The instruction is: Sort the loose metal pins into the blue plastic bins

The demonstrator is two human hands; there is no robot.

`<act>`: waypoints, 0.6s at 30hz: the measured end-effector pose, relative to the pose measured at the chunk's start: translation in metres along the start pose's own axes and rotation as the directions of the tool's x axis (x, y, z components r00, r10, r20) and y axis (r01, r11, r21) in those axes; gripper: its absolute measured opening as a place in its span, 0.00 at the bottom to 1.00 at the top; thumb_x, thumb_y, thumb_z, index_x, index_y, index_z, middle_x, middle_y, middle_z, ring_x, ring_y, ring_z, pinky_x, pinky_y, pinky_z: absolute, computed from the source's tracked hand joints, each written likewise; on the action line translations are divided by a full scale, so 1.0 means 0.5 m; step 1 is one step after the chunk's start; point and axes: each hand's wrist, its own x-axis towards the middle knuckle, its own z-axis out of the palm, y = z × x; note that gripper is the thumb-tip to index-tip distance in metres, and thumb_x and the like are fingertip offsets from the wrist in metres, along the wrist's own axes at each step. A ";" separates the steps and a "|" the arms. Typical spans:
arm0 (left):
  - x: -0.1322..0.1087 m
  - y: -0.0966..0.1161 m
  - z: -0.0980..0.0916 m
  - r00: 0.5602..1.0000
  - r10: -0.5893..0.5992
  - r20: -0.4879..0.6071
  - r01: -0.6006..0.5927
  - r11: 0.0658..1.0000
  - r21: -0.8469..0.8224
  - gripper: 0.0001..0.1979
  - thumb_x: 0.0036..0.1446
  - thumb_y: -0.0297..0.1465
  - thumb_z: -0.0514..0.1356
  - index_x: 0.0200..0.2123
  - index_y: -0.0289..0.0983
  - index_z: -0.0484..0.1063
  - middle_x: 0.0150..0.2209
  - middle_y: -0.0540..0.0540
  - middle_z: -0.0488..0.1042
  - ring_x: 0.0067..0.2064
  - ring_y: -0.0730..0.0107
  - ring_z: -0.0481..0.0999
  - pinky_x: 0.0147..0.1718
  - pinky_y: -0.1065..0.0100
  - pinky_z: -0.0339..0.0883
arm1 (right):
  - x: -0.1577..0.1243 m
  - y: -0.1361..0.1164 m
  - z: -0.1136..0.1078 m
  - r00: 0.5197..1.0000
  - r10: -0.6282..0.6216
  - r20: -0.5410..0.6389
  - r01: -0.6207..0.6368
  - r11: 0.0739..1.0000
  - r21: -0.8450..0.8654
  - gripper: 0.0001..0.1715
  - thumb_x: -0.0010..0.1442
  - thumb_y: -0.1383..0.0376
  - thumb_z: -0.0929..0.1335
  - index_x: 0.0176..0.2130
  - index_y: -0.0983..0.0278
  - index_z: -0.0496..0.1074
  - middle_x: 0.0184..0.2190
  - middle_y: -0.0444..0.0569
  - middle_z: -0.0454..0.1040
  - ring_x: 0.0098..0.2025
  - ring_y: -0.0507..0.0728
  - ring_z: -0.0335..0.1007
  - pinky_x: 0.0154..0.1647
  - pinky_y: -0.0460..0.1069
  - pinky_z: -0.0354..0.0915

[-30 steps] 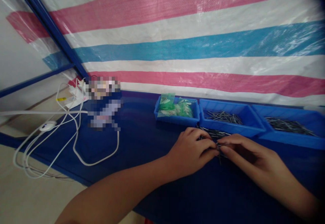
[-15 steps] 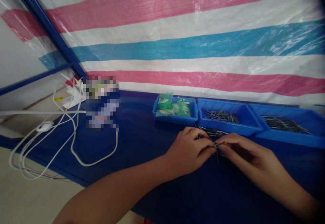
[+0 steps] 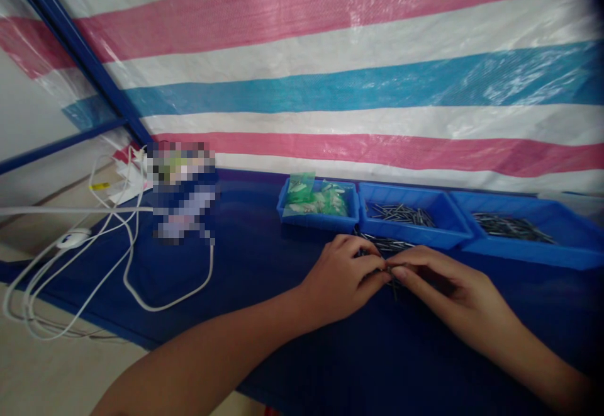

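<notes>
My left hand [image 3: 343, 277] and my right hand [image 3: 450, 284] meet fingertip to fingertip over the blue table. Each is closed in a pinch on thin dark metal rods [image 3: 395, 289], whose ends stick out below the fingertips. Exactly how many rods are held, and by which finger, is hidden. Just behind the hands lies a loose pile of similar rods [image 3: 384, 242], partly covered by my left hand. Beyond it stand two blue bins holding more rods: the middle bin [image 3: 419, 233] and the right bin [image 3: 528, 253].
A left blue bin [image 3: 321, 221] holds green-and-clear plastic packets [image 3: 325, 199]. White cables [image 3: 155, 308] loop over the table's left side, near a pixelated patch. Behind the table [image 3: 245, 214] hangs a striped plastic sheet [image 3: 330, 95], with a blue metal frame [image 3: 94, 57] at left.
The whole view has shifted slightly, so bins and hands appear a little further left. Both hands stay pinched together over the rods, with hardly any change in their pose.
</notes>
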 end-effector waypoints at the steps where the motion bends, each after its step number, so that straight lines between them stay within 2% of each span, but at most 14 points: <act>1: 0.001 0.000 0.000 1.000 -0.002 -0.001 0.002 1.000 -0.001 0.10 0.62 0.35 0.56 0.38 0.37 0.75 0.45 0.45 0.72 0.49 0.62 0.67 0.49 0.62 0.62 | -0.001 0.002 0.000 1.000 0.013 -0.010 -0.013 1.000 0.001 0.08 0.59 0.59 0.67 0.40 0.58 0.71 0.36 0.45 0.74 0.39 0.55 0.71 0.36 0.46 0.67; 6: 0.002 0.000 0.000 1.000 -0.016 -0.014 0.016 1.000 -0.016 0.09 0.60 0.36 0.58 0.37 0.38 0.75 0.44 0.45 0.72 0.49 0.62 0.68 0.49 0.61 0.62 | -0.003 0.006 -0.001 0.998 0.060 -0.032 -0.059 0.998 0.009 0.08 0.59 0.58 0.68 0.37 0.59 0.71 0.32 0.44 0.73 0.35 0.54 0.69 0.33 0.46 0.66; 13: 0.001 0.002 0.000 1.000 -0.012 -0.015 0.011 1.000 -0.024 0.09 0.61 0.34 0.57 0.40 0.38 0.75 0.45 0.45 0.72 0.49 0.61 0.67 0.49 0.60 0.62 | -0.002 0.001 -0.004 0.999 0.040 -0.023 -0.039 0.999 0.014 0.09 0.60 0.59 0.67 0.40 0.58 0.71 0.35 0.45 0.74 0.37 0.54 0.70 0.34 0.46 0.67; 18: 0.002 0.003 -0.001 1.000 -0.020 -0.020 0.020 1.000 -0.017 0.09 0.61 0.34 0.57 0.38 0.38 0.75 0.45 0.45 0.72 0.49 0.61 0.68 0.49 0.60 0.62 | -0.001 0.000 -0.005 0.999 0.042 -0.009 -0.042 0.999 0.018 0.08 0.60 0.59 0.66 0.40 0.59 0.71 0.35 0.46 0.74 0.38 0.55 0.70 0.33 0.46 0.66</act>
